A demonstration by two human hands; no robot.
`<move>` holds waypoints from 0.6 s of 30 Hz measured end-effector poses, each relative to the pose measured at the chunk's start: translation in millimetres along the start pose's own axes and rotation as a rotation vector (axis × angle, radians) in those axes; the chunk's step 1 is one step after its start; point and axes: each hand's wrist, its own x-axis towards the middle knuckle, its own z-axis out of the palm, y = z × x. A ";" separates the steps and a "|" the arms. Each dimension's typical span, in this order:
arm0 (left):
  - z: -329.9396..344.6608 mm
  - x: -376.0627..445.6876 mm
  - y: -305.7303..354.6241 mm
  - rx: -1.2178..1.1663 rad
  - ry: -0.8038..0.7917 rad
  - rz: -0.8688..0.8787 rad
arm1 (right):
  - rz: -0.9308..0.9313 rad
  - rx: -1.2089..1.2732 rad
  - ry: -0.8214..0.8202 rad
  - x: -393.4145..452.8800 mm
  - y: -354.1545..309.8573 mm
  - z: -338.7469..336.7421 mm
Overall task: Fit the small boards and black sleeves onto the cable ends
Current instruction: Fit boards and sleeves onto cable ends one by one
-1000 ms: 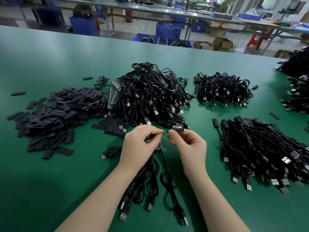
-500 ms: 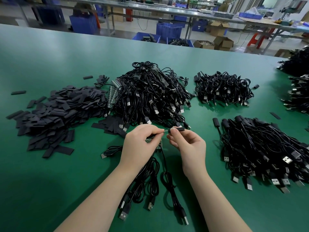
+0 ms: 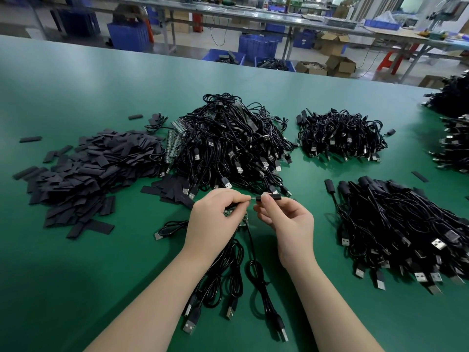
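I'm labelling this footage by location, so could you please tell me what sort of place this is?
Most likely a factory assembly floor: the green worktable holds heaps of USB cables and cut black sleeves, with blue parts crates under the far benches.

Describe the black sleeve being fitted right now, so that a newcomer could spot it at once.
Start at the green table, near edge, where two hands meet. The right hand pinches a short black sleeve at its fingers, opposite the left hand. Unlike the flat sleeves heaped to the left, it is round and held above the table.
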 end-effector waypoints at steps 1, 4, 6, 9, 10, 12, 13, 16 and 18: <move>0.1 0.0 0.3 -0.003 -0.002 -0.004 | 0.001 0.003 0.000 0.1 0.0 0.1; 0.0 0.2 0.7 0.002 -0.024 0.006 | 0.005 0.006 0.004 0.5 0.7 0.0; -0.2 0.2 1.2 0.008 -0.032 0.014 | 0.002 0.008 0.008 0.6 0.6 -0.4; 0.0 0.3 1.8 -0.001 -0.017 -0.001 | -0.010 -0.012 0.003 0.9 0.4 -0.5; 0.2 0.2 2.0 -0.005 -0.015 -0.008 | -0.016 -0.016 0.000 1.0 0.3 -0.4; 0.5 -0.2 2.1 -0.011 -0.017 -0.020 | -0.029 -0.026 0.002 1.3 0.1 -0.6; 0.5 -0.2 1.9 -0.013 -0.019 -0.026 | -0.035 -0.033 0.004 1.5 0.2 -0.8; 0.4 -0.2 0.6 -0.005 -0.035 -0.020 | -0.033 -0.044 0.008 1.8 1.0 -1.4; 0.6 -0.2 0.0 0.005 -0.043 0.008 | -0.042 -0.064 0.018 2.2 2.3 -2.2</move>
